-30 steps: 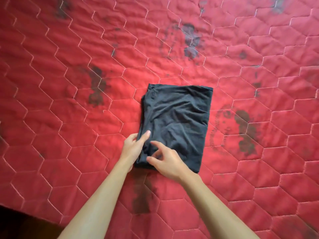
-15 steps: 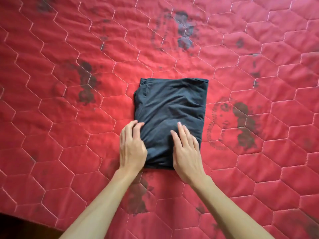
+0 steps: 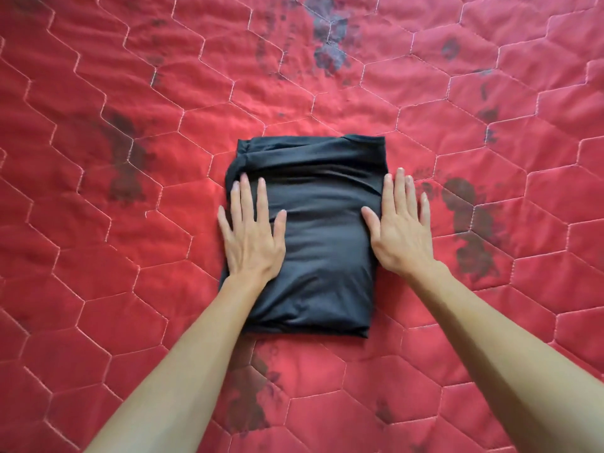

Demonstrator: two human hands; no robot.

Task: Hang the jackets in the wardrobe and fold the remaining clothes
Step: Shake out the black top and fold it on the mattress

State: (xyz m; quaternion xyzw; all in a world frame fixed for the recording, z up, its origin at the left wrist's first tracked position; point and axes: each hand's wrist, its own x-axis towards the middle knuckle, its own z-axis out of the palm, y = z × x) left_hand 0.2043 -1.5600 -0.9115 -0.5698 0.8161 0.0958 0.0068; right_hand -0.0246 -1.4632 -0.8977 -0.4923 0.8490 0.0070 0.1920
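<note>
Where the head view looks down, one folded dark garment point(image 3: 322, 250) lies between and partly under two flat hands on one red quilt point(image 3: 98, 223). The left hand point(image 3: 251, 238) presses its left edge and the right hand point(image 3: 400, 237) its right edge, fingers straight, grasping nothing.
</note>
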